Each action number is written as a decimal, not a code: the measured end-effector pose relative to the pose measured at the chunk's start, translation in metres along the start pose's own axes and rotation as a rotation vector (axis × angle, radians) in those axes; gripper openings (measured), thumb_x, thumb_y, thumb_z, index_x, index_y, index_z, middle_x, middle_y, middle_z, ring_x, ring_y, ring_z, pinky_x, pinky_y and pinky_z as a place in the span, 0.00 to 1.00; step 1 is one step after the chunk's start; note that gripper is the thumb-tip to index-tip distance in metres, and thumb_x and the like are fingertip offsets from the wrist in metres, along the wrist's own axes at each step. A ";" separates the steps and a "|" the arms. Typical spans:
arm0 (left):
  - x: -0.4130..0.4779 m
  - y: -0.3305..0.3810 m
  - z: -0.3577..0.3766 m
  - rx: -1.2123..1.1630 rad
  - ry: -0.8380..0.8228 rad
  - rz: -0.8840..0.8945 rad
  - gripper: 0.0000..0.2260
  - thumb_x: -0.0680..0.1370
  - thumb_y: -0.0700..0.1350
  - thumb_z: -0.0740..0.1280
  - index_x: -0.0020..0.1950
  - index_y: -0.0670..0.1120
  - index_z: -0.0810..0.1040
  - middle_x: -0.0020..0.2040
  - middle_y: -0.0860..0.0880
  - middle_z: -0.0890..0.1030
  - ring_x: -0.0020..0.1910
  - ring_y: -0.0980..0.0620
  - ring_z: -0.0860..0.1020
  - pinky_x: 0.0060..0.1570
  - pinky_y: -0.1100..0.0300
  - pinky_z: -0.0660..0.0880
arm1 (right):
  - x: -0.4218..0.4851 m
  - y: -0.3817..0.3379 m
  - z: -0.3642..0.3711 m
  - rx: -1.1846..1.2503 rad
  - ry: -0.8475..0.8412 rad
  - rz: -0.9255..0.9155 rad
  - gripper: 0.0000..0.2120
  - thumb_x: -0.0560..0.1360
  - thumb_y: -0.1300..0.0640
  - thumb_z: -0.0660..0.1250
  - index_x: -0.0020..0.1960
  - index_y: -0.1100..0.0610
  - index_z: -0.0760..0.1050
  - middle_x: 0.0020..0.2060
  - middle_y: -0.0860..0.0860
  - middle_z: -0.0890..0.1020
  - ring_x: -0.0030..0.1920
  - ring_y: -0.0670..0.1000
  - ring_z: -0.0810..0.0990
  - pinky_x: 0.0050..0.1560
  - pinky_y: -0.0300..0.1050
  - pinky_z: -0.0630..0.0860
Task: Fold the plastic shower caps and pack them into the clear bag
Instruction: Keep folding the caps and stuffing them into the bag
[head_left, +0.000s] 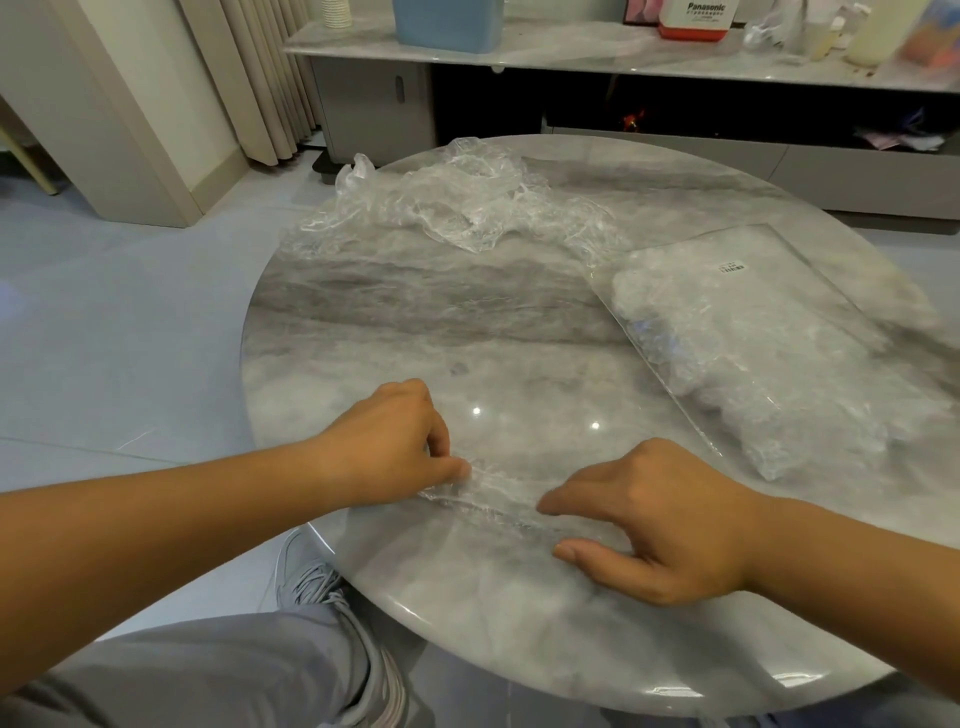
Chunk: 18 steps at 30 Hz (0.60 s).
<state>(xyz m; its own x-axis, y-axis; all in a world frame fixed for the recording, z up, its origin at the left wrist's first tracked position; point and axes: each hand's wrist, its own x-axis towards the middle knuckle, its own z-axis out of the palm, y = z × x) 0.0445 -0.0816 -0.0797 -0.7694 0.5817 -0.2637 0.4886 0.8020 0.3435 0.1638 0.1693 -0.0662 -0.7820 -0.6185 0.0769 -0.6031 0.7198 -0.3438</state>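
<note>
1. The left hand (395, 447) has its fingers (440, 440) bent and closed against the thumb. They pinch the left end of a thin, clear, crinkled plastic shower cap (498, 501) that is gathered into a narrow strip.
2. The shower cap lies on a round grey marble worktop (467, 322), stretched between the two sets of fingers. It is so transparent that its outline is hard to follow.
3. The right hand (665, 525) also has bent fingers (558, 505). The index tip rests on the right end of the strip and the thumb lies apart from it, on the worktop. The palm hides the end of the cap, so I cannot tell if these fingers pinch it or only press on it.
4. Far beyond the left fingers sits a crumpled heap of clear shower caps (457, 202). They cannot be counted.
5. Beyond and right of the right fingers, well apart from them, lies a flat clear bag (763, 241) with a small white label (731, 268). Its cloudy filling is too blurred to make out single caps.
6. Below the left fingers, a grey laced shoe (317, 582) is partly hidden under the worktop.
7. On a low cabinet (374, 104) far behind stand a blue container (447, 26) and a red-and-white box (696, 21), both cut off by the top edge.
</note>
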 end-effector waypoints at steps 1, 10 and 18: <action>0.001 0.001 0.001 -0.011 0.013 -0.008 0.13 0.74 0.60 0.73 0.40 0.51 0.85 0.48 0.54 0.75 0.48 0.57 0.74 0.51 0.55 0.77 | 0.002 -0.003 0.000 -0.009 0.068 -0.005 0.19 0.82 0.41 0.57 0.59 0.51 0.81 0.42 0.45 0.85 0.34 0.46 0.80 0.31 0.43 0.75; 0.000 0.011 0.003 0.001 0.019 -0.169 0.27 0.68 0.65 0.76 0.53 0.50 0.67 0.44 0.53 0.76 0.41 0.54 0.75 0.38 0.56 0.72 | 0.012 -0.011 0.034 -0.081 -0.030 0.040 0.19 0.82 0.43 0.59 0.66 0.52 0.78 0.72 0.51 0.72 0.69 0.52 0.69 0.68 0.50 0.69; 0.001 0.010 -0.001 0.110 -0.109 -0.239 0.28 0.71 0.69 0.70 0.44 0.42 0.79 0.42 0.45 0.83 0.36 0.50 0.76 0.39 0.55 0.74 | -0.001 -0.013 0.039 -0.150 -0.172 -0.070 0.23 0.84 0.43 0.55 0.72 0.54 0.72 0.75 0.50 0.70 0.68 0.52 0.71 0.64 0.50 0.70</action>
<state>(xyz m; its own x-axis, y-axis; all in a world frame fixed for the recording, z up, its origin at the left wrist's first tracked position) 0.0477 -0.0732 -0.0759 -0.8222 0.3811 -0.4228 0.3454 0.9244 0.1616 0.1784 0.1479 -0.0978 -0.7070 -0.7037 -0.0698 -0.6813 0.7043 -0.1996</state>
